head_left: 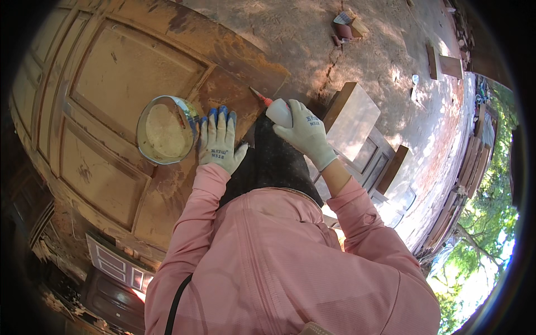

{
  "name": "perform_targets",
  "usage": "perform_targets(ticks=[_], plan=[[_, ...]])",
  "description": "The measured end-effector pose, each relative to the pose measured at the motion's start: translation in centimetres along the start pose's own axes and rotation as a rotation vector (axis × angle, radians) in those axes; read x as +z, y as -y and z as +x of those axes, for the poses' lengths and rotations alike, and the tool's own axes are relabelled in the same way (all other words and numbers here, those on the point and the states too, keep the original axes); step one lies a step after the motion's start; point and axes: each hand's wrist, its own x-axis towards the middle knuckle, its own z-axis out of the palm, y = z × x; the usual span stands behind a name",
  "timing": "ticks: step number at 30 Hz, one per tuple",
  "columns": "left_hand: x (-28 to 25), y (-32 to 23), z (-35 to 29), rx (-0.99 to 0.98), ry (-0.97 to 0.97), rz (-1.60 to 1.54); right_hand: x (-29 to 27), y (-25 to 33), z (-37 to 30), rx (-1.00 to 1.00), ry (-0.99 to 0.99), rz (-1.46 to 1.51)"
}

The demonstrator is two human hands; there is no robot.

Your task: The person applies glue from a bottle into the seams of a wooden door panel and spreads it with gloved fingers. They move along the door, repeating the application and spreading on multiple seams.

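Observation:
My right hand, in a pale work glove, grips a white squeeze bottle with a red tapered nozzle. The nozzle points up and left, its tip over the corner of a large brown panelled wooden door. Flat on the door rests my left hand, gloved with blue fingertips; its fingers are stretched out and hold nothing. Just left of that hand a round tub stands on the door, with tan powder or paste inside. Whether the nozzle tip touches the wood I cannot tell.
Right of my legs stand a wooden block and a panelled piece. Scraps lie on the concrete floor ahead. Stacked boards line the far right. More panelled wood sits at the lower left.

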Motion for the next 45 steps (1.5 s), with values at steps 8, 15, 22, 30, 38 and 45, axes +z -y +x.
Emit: perform_targets(ticks=[8, 15, 22, 30, 38, 45], plan=[[0.0, 0.0, 0.0, 0.002, 0.009, -0.003, 0.1, -0.4, -0.5, 0.024, 0.027, -0.001], [-0.1, -0.1, 0.0, -0.017, -0.003, 0.001, 0.3, -0.7, -0.9, 0.003, -0.004, 0.035], [-0.2, -0.2, 0.0, -0.013, 0.003, 0.021, 0.6, -0.7, -0.7, -0.003, -0.02, 0.035], [-0.2, 0.0, 0.1, 0.007, 0.024, 0.045, 0.6, -0.6, -0.8, 0.002, -0.031, 0.031], [0.1, 0.0, 0.0, 0.012, 0.0, 0.06, 0.5, -0.6, -0.9, 0.006, -0.03, 0.028], [0.1, 0.0, 0.1, -0.004, 0.011, 0.071, 0.8, -0.9, -1.2, -0.001, -0.052, 0.027]])
